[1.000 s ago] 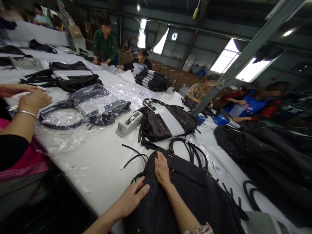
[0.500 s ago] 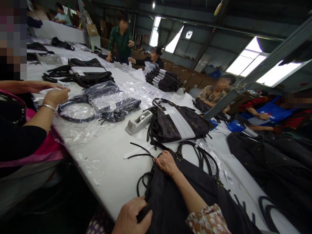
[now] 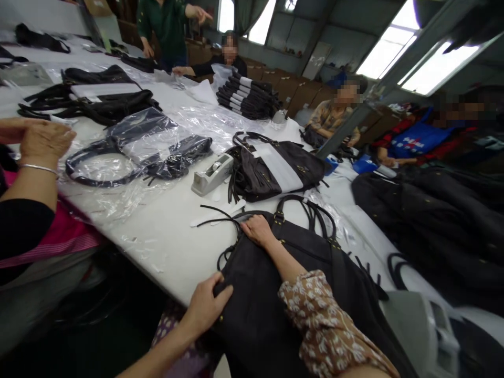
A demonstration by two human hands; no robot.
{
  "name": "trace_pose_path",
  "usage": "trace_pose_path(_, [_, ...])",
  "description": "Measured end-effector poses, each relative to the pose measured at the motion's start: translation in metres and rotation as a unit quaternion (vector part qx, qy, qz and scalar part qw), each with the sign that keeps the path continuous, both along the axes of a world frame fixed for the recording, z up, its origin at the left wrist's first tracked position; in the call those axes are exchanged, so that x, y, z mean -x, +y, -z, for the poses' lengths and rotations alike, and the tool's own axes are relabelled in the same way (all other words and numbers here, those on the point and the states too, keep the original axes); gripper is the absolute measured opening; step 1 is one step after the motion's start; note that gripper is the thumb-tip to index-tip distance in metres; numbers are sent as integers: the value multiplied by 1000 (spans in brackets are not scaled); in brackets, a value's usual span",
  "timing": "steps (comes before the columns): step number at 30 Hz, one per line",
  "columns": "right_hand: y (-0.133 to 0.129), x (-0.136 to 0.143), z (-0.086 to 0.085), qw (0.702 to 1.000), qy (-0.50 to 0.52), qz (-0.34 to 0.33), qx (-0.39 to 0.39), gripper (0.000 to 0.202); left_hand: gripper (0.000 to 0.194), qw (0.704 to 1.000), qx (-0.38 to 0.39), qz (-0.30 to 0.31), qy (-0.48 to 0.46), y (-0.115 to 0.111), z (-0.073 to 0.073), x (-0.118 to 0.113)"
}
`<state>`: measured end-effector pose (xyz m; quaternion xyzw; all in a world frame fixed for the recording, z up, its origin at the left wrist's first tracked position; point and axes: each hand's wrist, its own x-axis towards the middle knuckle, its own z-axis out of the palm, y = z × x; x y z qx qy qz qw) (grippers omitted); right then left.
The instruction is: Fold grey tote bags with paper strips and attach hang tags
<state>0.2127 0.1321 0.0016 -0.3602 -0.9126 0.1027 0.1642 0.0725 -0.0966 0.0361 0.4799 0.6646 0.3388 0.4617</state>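
A large black handbag [image 3: 271, 294] lies in front of me on the white table, its handles towards the far side. My left hand [image 3: 208, 304] grips the bag's near left corner between thumb and fingers. At the bag's upper edge, close to a handle's base, my right hand [image 3: 258, 230] is closed on the dark material; part of its fingertips is hidden. Thin black straps [image 3: 216, 212] stick out to the left of that hand. Just beyond lies another black handbag [image 3: 252, 170] with a white paper band round it.
A grey tape dispenser [image 3: 212, 176] stands left of the banded bag; a second dispenser [image 3: 417, 325] is at lower right. Plastic-wrapped bags [image 3: 137, 142] lie at left, near a co-worker's hands [image 3: 47, 139]. Dark bags [image 3: 429, 220] are heaped right. A metal post [image 3: 350, 121] rises behind.
My view has shifted, and the second tape dispenser now shows at lower right. Both my hands still hold the handbag. The co-worker in green has raised a pointing hand.
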Motion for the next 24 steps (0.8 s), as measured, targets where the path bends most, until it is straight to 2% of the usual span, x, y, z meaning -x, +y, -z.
trace_pose_path(2, [-16, -20, -22, 1000, 12, 24, 4, 38, 34, 998, -34, 24, 43, -4, -5, 4])
trace_pose_path(4, [-45, -65, -53, 998, 39, 57, 10, 42, 49, 983, -114, 80, 119, -11, -16, 10])
trace_pose_path(5, [-67, -95, -70, 995, 53, 79, 19, 47, 57, 963, -169, 122, 170, -14, -21, 12])
trace_pose_path(7, [-126, -164, -104, 987, 64, 137, 51, 55, 67, 891, -276, 232, 275, -18, -30, 16])
trace_pose_path(9, [-199, -225, -132, 974, 35, 203, 90, 58, 71, 812, -341, 339, 332, -19, -32, 13])
trace_pose_path(10, [-236, -249, -141, 969, 5, 225, 104, 61, 72, 781, -357, 375, 350, -19, -30, 9])
trace_pose_path(12, [-298, -279, -147, 963, -52, 235, 117, 70, 71, 743, -359, 417, 381, -18, -23, -3])
trace_pose_path(14, [-334, -290, -141, 965, -101, 216, 104, 79, 61, 719, -338, 447, 411, -16, -17, -14])
trace_pose_path(16, [-344, -288, -128, 969, -129, 200, 67, 78, 44, 697, -316, 471, 438, -12, -16, -21])
trace_pose_path(19, [-328, -284, -115, 975, -147, 165, 28, 49, 24, 679, -299, 499, 449, 0, -23, -19])
trace_pose_path(21, [-314, -291, -110, 977, -152, 142, 36, 30, 22, 675, -296, 521, 430, 13, -33, -11])
trace_pose_path(24, [-299, -309, -103, 977, -126, 162, 52, 22, 23, 673, -309, 522, 424, 33, -48, 1])
